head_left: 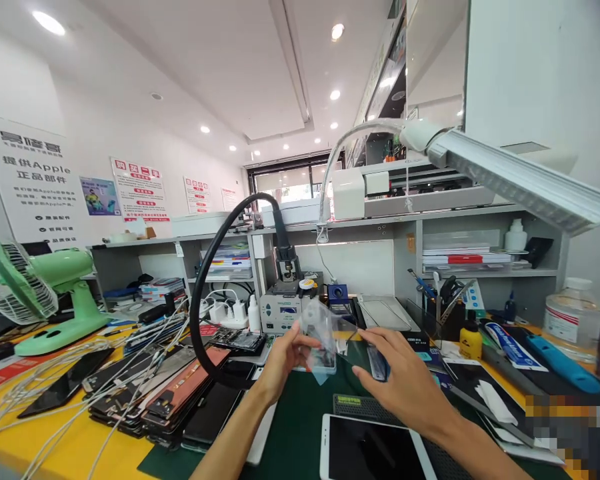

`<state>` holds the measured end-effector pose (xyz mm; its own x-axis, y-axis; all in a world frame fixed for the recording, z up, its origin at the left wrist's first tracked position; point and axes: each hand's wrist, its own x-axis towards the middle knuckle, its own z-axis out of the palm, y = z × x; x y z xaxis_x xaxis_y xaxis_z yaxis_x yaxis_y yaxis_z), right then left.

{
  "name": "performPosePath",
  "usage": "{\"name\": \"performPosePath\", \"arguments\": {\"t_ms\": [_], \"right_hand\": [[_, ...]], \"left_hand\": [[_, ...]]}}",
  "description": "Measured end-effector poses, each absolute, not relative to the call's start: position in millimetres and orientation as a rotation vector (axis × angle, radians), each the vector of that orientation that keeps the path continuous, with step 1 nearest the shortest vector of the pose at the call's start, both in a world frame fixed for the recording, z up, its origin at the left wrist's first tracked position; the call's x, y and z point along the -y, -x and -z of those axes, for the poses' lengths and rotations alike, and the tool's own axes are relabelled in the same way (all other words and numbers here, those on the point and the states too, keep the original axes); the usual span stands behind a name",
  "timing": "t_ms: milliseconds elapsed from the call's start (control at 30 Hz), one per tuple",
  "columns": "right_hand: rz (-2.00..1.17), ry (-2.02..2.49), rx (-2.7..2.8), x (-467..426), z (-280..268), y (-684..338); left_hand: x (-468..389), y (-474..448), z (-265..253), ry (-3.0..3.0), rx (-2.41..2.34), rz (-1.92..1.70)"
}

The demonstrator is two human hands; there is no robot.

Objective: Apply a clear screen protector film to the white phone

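Thin clear plastic, like a film or bag (320, 330), stands tilted above the green mat. My left hand (285, 357) is closed on its left side, thumb and fingers pinching it. My right hand (397, 373) is at its right edge, with the thumb spread from the fingers and the index fingertip close to or touching the plastic; contact is hard to make out. Just behind the right hand is a small dark glossy object (377, 363), partly covered. Below the hands, a white tablet (375, 448) with a dark screen lies face up, its upper edge on a black textured pad (363, 405).
Stacked phone screens (180, 393) and white cables (55, 407) fill the left side. A black hose (197, 293) arches beside my left arm. A green fan (60, 293) stands far left. Right are a tool holder (443, 313), yellow bottle (470, 340) and blue-handled tool (563, 363). A lamp (520, 173) hangs overhead.
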<state>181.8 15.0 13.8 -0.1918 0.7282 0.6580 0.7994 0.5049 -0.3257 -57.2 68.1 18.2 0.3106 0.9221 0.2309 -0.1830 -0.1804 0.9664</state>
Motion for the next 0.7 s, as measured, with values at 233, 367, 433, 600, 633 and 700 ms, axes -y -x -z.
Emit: {"name": "performPosePath", "arguments": {"t_ms": [233, 367, 433, 600, 633, 700], "right_hand": [[-0.044, 1.237, 1.947, -11, -19, -181], [-0.099, 1.215, 1.956, -11, -20, -183], [-0.087, 1.203, 1.958, -11, -19, -184], [-0.036, 1.194, 1.94, -11, -17, -187], [-0.032, 1.197, 1.933, -11, -17, -188], [-0.021, 1.203, 1.919, -12, -17, -190]], "left_hand": [[-59, 80, -10, -1.258, -0.869, -1.244], [-54, 97, -7, -1.196, -0.959, -1.247], [-55, 106, -6, -1.155, -1.02, -1.251], [-53, 123, -7, -1.073, -1.152, -1.285], [-51, 125, -8, -1.068, -1.164, -1.296], [-45, 127, -9, -1.064, -1.18, -1.318]]}}
